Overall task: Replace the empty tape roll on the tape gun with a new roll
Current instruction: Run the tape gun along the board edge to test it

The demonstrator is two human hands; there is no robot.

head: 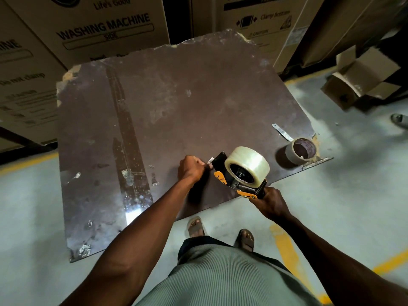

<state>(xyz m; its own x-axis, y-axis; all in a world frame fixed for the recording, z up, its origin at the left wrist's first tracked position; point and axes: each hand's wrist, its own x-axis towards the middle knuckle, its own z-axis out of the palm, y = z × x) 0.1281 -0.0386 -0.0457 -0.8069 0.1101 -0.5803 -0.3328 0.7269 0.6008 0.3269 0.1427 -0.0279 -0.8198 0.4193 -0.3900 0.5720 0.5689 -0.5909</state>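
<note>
A black and orange tape gun (229, 181) carries a full clear tape roll (247, 165) on its hub, held just above the near right part of the dark tabletop (176, 107). My right hand (270, 203) grips the gun's handle from below. My left hand (192, 168) pinches the loose tape end (210, 161) at the gun's front, by the black flap. The empty cardboard core (302, 149) lies on the table's right corner, to the right of the gun.
Large washing machine cartons (99, 29) stand behind the table. A small open cardboard box (362, 80) sits on the floor at right. A short tape strip (282, 132) lies near the core. Old tape residue (130, 151) streaks the tabletop's left side. My sandalled feet (196, 226) stand by the table's near edge.
</note>
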